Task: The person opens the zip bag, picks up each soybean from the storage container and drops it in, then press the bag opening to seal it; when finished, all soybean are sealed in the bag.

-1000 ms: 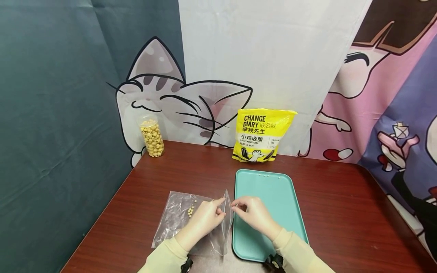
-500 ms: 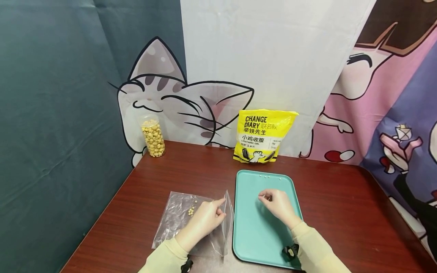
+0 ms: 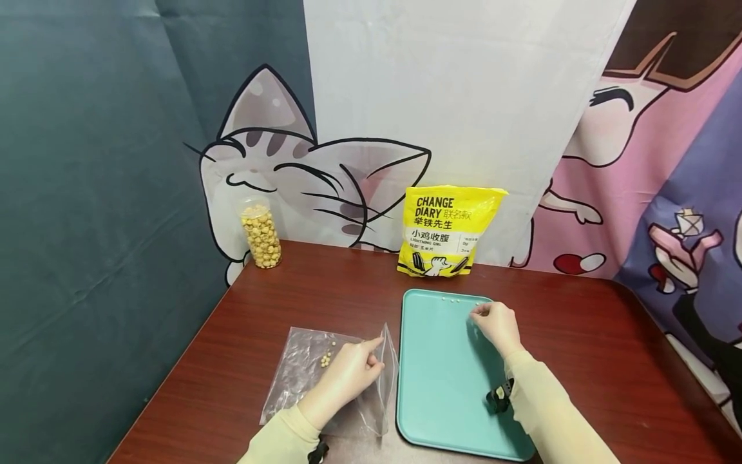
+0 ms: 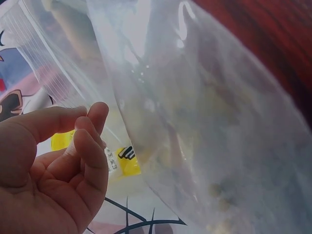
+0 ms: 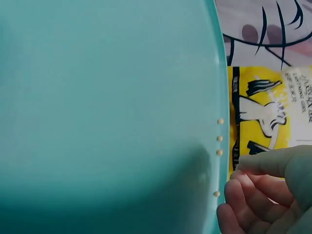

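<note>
My left hand (image 3: 346, 372) pinches the mouth of a clear zip bag (image 3: 295, 361), which lies on its side. In the left wrist view, thumb and fingers (image 4: 92, 141) meet at the bag's edge. Inside it rest several small pale round beans (image 3: 326, 358), like soybeans. My right hand (image 3: 498, 325) is over the far right part of a teal tray (image 3: 440, 374). Its fingers are loosely bent, with nothing visible between them. In the right wrist view, several beans (image 5: 220, 138) lie in a row along the tray's far edge, close to the fingertips.
A yellow snack pouch (image 3: 446, 232) stands behind the tray. At the back left is a clear jar (image 3: 261, 235) of yellow popcorn-like pieces. The brown table (image 3: 568, 341) meets a printed cloth backdrop (image 3: 464, 90) at the back.
My right hand has left the bag's mouth and moved right and away from me, across the tray to its far beans. The left hand and the bag have stayed in place.
</note>
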### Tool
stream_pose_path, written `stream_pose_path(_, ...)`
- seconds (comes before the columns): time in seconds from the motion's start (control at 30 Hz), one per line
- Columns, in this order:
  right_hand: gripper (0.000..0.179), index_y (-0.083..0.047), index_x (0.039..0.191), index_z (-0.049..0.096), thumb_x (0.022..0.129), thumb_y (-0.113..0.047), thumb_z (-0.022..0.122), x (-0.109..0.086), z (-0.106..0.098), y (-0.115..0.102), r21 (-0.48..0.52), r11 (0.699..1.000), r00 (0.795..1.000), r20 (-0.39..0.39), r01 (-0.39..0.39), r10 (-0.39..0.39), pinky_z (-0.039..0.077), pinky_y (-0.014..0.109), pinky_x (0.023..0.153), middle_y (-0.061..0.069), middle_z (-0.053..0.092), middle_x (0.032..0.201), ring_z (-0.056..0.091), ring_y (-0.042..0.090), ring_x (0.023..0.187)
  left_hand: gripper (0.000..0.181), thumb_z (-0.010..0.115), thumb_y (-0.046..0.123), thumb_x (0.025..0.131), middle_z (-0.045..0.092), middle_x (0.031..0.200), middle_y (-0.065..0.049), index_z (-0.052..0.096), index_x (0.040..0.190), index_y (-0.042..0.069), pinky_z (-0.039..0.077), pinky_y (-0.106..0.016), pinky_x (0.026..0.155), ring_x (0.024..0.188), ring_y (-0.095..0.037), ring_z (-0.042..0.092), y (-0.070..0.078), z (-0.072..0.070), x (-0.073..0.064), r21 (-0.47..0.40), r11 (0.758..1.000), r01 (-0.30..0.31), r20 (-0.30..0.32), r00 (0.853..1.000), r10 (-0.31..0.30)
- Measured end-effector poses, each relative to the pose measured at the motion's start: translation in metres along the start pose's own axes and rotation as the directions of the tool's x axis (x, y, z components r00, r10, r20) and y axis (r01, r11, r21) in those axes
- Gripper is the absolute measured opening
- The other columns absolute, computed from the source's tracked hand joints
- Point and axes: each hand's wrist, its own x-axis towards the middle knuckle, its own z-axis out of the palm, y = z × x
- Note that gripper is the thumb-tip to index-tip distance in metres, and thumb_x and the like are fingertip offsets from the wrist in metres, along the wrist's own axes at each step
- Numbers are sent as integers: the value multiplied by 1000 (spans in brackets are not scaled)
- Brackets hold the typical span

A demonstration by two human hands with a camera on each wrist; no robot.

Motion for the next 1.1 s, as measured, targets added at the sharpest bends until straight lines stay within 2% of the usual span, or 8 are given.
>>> stream_pose_path(0.37, 18, 3, 91, 72, 85, -11, 64, 14, 1, 15, -39, 999, 999, -37, -33, 31, 47, 35, 58, 18, 69, 87, 60, 25, 71, 44, 69, 7, 79, 62, 67, 6, 62, 121, -4, 39, -17, 50, 50, 3, 41, -4, -1, 0, -2, 1000, 17, 4, 1000, -17)
stream_pose_path(0.63, 22, 5, 95, 71, 86, -14, 65, 32, 1, 17, -110, 991, 997, -24, -75, 73, 51, 45, 63, 22, 68, 94, 63, 32, 76, 44, 69, 7, 79, 62, 67, 6, 62, 121, -4, 39, -16, 51, 49, 3, 41, -3, -1, 0, 9, 1000, 15, 7, 1000, -15)
stream_pose_path(1.1, 17, 5, 89, 72, 85, -8, 62, 44, 8, 16, -139, 989, 999, -13, -54, 52, 52, 46, 63, 21, 68, 89, 63, 32, 73, 43, 70, 6, 78, 57, 64, 8, 63, 120, -3, 37, -16, 50, 50, 3, 39, -6, -4, 1, 26, 1000, 4, -19, 1000, -3)
